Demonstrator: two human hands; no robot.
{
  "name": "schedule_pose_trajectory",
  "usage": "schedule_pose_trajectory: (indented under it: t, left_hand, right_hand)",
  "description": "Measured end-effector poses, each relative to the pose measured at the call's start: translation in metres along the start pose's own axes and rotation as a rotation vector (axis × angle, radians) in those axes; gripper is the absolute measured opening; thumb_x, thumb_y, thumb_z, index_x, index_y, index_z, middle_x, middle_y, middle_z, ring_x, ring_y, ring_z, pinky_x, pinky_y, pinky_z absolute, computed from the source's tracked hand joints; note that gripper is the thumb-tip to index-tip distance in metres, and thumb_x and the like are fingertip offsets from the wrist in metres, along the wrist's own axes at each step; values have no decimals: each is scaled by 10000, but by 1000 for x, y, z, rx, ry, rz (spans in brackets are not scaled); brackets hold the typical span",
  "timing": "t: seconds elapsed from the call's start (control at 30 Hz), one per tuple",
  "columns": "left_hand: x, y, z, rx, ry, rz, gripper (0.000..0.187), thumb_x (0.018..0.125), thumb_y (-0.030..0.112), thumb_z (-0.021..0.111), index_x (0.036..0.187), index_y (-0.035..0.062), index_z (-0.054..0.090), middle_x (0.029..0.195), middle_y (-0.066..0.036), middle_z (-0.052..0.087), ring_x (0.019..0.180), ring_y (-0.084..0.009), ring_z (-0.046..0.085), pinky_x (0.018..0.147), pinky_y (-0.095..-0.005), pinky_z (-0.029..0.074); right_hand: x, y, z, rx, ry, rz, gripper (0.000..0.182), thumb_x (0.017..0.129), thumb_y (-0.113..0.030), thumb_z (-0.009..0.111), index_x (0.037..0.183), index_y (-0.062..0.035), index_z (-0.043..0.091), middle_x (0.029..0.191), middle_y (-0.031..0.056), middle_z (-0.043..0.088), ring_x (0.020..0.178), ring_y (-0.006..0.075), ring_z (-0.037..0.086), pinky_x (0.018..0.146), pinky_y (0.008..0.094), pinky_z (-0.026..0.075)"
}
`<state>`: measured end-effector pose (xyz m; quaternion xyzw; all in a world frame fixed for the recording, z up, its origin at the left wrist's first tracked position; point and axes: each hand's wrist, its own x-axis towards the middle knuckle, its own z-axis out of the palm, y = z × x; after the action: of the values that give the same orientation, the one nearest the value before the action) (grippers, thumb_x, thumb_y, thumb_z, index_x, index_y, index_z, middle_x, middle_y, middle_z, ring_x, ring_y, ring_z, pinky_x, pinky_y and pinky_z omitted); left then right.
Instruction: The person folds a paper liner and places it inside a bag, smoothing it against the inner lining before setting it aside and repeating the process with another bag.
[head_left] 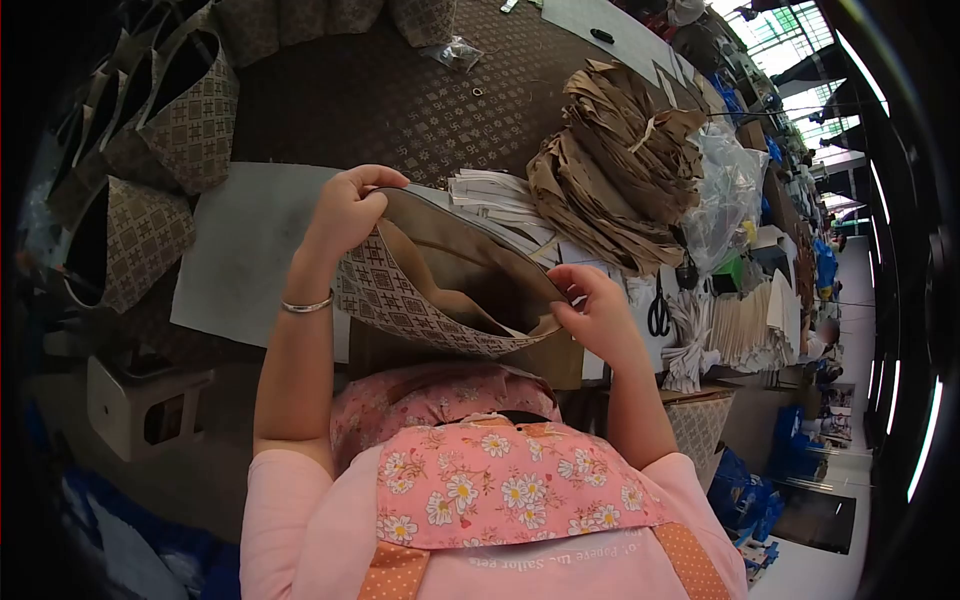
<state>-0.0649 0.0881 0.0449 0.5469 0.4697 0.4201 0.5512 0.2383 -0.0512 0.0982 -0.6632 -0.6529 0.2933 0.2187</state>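
Between my hands is a patterned bag body (415,311), beige outside with dark square motifs and lined in tan. Its mouth gapes toward me, showing the lining inside. My left hand (350,208) pinches the rim at the upper left corner, thumb against fingers. At the opposite corner on the right, my right hand (590,306) grips the rim between thumb and fingers. The bag's lower part rests near the table edge, close to my flowered apron (520,480).
Similar patterned bag bodies (135,235) stand along the left. A grey board (255,235) lies under the work. Bundled brown lining pieces (620,165), white strips (500,192) and black scissors (658,312) are to the right. A plastic stool (145,405) stands at lower left.
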Motion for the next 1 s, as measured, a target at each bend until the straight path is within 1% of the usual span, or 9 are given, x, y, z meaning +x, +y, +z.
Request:
schedule_pose_trajectory:
  t: [0.03, 0.1, 0.2, 0.4, 0.6, 0.73, 0.83, 0.9, 1.0]
  left_hand:
    - [1, -2, 0, 13, -47, -10, 324, 769, -50, 467, 992, -1, 698, 743, 30, 604, 589, -7, 451, 509, -185, 358]
    - [2, -6, -1, 21, -84, -23, 346, 775, -53, 447, 1007, 5, 698, 790, 39, 614, 597, 9, 433, 511, -173, 341]
    - [2, -10, -1, 15, -52, -6, 344, 768, -30, 444, 989, 5, 705, 779, 41, 607, 587, 9, 422, 502, -172, 325]
    - [2, -14, -5, 47, -36, -7, 329, 761, -6, 439, 937, 8, 716, 685, 59, 576, 529, 8, 394, 471, -186, 316]
    - [3, -16, -1, 19, -1, 7, 312, 766, -2, 441, 912, 12, 716, 646, 68, 551, 509, 10, 382, 451, -188, 301]
    - [2, -16, 0, 10, 2, 0, 303, 770, 1, 445, 906, 12, 715, 625, 75, 535, 501, 12, 377, 447, -191, 299]
    - [2, -18, 1, 2, 11, -5, 302, 768, 1, 447, 907, 11, 715, 624, 75, 534, 503, 13, 377, 449, -190, 300]
    - [1, -18, 1, -7, 14, -5, 302, 766, 2, 449, 908, 10, 716, 627, 73, 536, 507, 13, 379, 452, -189, 302]
    - [0, -18, 0, -30, 19, -11, 306, 761, 4, 453, 915, 10, 717, 642, 70, 544, 523, 13, 386, 465, -185, 309]
  right_hand:
    - [6, -3, 2, -5, -8, -2, 335, 784, -18, 709, 1112, -27, 645, 977, 70, 648, 827, 140, 629, 700, 273, 526]
    - [18, -9, 7, -65, 23, 23, 326, 783, -96, 748, 1085, -21, 653, 959, 121, 660, 773, 231, 664, 730, 323, 540]
    - [32, -13, 12, -164, 8, 42, 298, 769, -162, 778, 1014, -22, 683, 930, 125, 667, 769, 237, 667, 721, 332, 536]
    - [47, -8, 5, -301, -12, -31, 187, 797, -179, 745, 901, -28, 706, 889, 116, 667, 745, 259, 657, 696, 347, 523]
    - [58, -7, 14, -355, -33, -123, 140, 817, -154, 699, 899, -41, 703, 863, 111, 650, 737, 267, 648, 678, 352, 516]
    - [67, -15, 15, -272, -43, -88, 150, 826, -173, 689, 906, -46, 699, 869, 114, 644, 754, 287, 647, 685, 365, 517]
    - [72, -14, 16, -347, -117, -66, 178, 842, -208, 683, 917, -47, 698, 873, 115, 640, 780, 305, 644, 698, 386, 518]
    - [75, -10, 25, -376, -54, -170, 182, 847, -220, 673, 914, -53, 699, 880, 115, 639, 821, 319, 637, 720, 406, 517]
    - [79, -19, 34, -374, -93, -186, 162, 834, -191, 662, 920, -58, 696, 907, 111, 641, 854, 317, 634, 740, 414, 515]
